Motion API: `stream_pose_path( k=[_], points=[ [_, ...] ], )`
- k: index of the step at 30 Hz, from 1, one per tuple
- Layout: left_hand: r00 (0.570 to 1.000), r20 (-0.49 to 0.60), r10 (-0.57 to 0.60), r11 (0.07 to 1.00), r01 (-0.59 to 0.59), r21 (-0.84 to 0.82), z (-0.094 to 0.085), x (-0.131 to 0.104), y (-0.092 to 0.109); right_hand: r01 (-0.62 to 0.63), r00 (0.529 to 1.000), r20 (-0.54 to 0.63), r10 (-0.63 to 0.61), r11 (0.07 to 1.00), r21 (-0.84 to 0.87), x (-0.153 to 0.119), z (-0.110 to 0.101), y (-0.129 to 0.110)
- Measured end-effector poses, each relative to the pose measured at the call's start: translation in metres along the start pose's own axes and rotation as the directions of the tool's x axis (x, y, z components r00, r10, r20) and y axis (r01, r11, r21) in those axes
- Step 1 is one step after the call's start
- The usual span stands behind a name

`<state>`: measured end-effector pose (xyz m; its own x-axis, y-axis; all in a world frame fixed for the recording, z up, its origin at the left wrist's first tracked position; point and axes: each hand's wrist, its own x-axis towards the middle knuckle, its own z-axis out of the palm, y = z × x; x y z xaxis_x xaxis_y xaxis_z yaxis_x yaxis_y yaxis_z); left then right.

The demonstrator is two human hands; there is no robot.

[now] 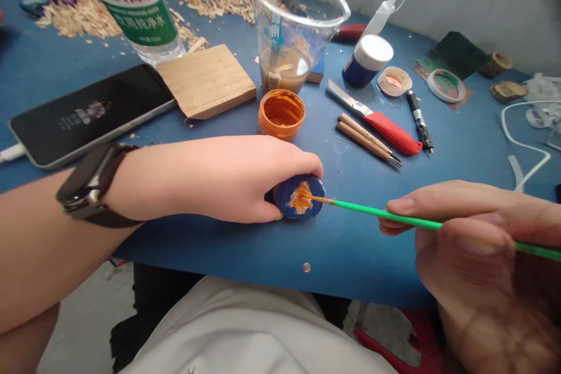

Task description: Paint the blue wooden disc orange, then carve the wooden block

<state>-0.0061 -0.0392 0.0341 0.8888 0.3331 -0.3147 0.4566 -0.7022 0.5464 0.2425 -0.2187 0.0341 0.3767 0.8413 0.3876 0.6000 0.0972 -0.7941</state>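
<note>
A small round disc [287, 205], painted dark blue with an orange, tree-like carved shape in its middle, is gripped at its rim by my left hand [245, 181]. Between the fingers and thumb of my right hand [468, 245] is a thin green paintbrush [372, 209]. Its bristle tip touches the orange area of the disc. Just beyond my left hand stands an open jar of orange paint [281, 114]. The disc's underside and part of its edge are hidden by my fingers.
Behind the jar stand a plastic cup [298, 23] of cloudy water and a wooden block [210, 82]. A phone [92, 111] and water bottle [135, 11] are left. On the right lie a red-handled knife [390, 128], carving tools [368, 140] and a blue paint jar [367, 61].
</note>
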Motion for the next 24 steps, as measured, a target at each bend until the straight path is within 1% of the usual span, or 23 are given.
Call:
stream_pose_path(
  k=[2,3,4,5,6,7,9,10,11,12,13,14,15,16,18,19,20,22,23,24],
  points=[
    [1.000,-0.004,0.005,1.000,-0.005,-0.001,0.000,0.000,-0.001,0.005,0.999,-0.032,-0.006,1.000,-0.018,-0.004,0.009,0.001],
    [1.000,-0.007,0.007,1.000,-0.007,-0.003,0.000,-0.001,-0.001,0.022,0.999,-0.029,-0.024,0.998,-0.050,-0.005,0.010,0.002],
    [1.000,-0.008,0.006,1.000,-0.006,-0.005,0.000,0.000,-0.001,-0.008,0.997,-0.078,0.004,0.999,-0.045,-0.004,0.007,0.002],
    [1.000,-0.010,0.005,1.000,-0.005,-0.009,0.000,0.000,-0.001,-0.028,0.997,0.069,0.032,0.998,-0.050,-0.003,0.001,0.002],
    [1.000,-0.009,0.002,1.000,-0.002,-0.013,-0.001,0.000,0.000,-0.037,0.975,0.218,0.049,0.998,-0.057,-0.002,-0.006,0.001],
    [1.000,-0.006,-0.003,1.000,0.003,-0.016,-0.001,0.001,0.001,-0.050,0.948,0.311,0.071,0.996,-0.073,-0.001,-0.013,-0.001],
    [1.000,0.010,-0.020,1.000,0.021,-0.016,-0.002,0.001,0.002,-0.078,0.954,0.283,0.104,0.992,-0.102,-0.001,-0.020,-0.008],
    [0.999,0.018,-0.030,0.999,0.030,-0.012,-0.003,0.001,0.003,-0.044,0.957,0.280,0.071,0.994,-0.103,-0.001,-0.017,-0.012],
    [0.999,0.025,-0.038,0.999,0.038,-0.006,-0.004,0.001,0.004,-0.050,0.992,0.109,0.058,0.996,-0.074,-0.001,-0.011,-0.015],
    [0.999,0.031,-0.044,0.999,0.044,0.001,-0.004,0.000,0.004,-0.082,0.988,-0.129,0.089,0.995,0.055,-0.001,-0.002,-0.018],
    [0.998,0.032,-0.049,0.999,0.049,0.009,-0.005,-0.001,0.004,-0.069,0.973,-0.213,0.087,0.994,0.090,0.000,0.008,-0.019],
    [0.998,0.031,-0.055,0.998,0.054,0.014,-0.006,-0.002,0.005,-0.114,0.968,-0.219,0.124,0.992,0.058,0.002,0.019,-0.017],
    [0.998,0.030,-0.062,0.998,0.062,0.016,-0.006,-0.003,0.005,-0.078,0.969,-0.226,0.096,0.993,0.087,0.006,0.028,-0.013],
    [0.997,0.028,-0.072,0.997,0.072,0.015,-0.007,-0.003,0.005,0.012,0.976,-0.218,0.023,0.987,0.158,0.011,0.035,-0.008],
    [0.996,0.021,-0.089,0.996,0.089,0.014,-0.007,-0.005,0.006,0.088,0.981,-0.190,-0.035,0.956,0.279,0.022,0.040,0.003],
    [0.995,0.014,-0.095,0.995,0.095,0.017,-0.008,-0.005,0.007,0.102,0.983,-0.180,-0.042,0.935,0.341,0.027,0.039,0.007],
    [0.995,0.005,-0.096,0.995,0.096,0.024,-0.008,-0.006,0.007,0.037,0.994,-0.113,0.007,0.923,0.382,0.031,0.038,0.010],
    [0.996,-0.020,-0.088,0.995,0.089,0.039,-0.010,-0.007,0.009,-0.044,0.996,-0.046,0.074,0.885,0.463,0.038,0.035,0.012],
    [0.996,-0.033,-0.083,0.995,0.084,0.050,-0.011,-0.008,0.009,-0.071,0.994,-0.033,0.102,0.862,0.501,0.041,0.034,0.012],
    [0.996,-0.043,-0.082,0.994,0.085,0.063,-0.013,-0.009,0.009,-0.073,0.992,-0.048,0.117,0.838,0.541,0.044,0.035,0.011]
  ],
)
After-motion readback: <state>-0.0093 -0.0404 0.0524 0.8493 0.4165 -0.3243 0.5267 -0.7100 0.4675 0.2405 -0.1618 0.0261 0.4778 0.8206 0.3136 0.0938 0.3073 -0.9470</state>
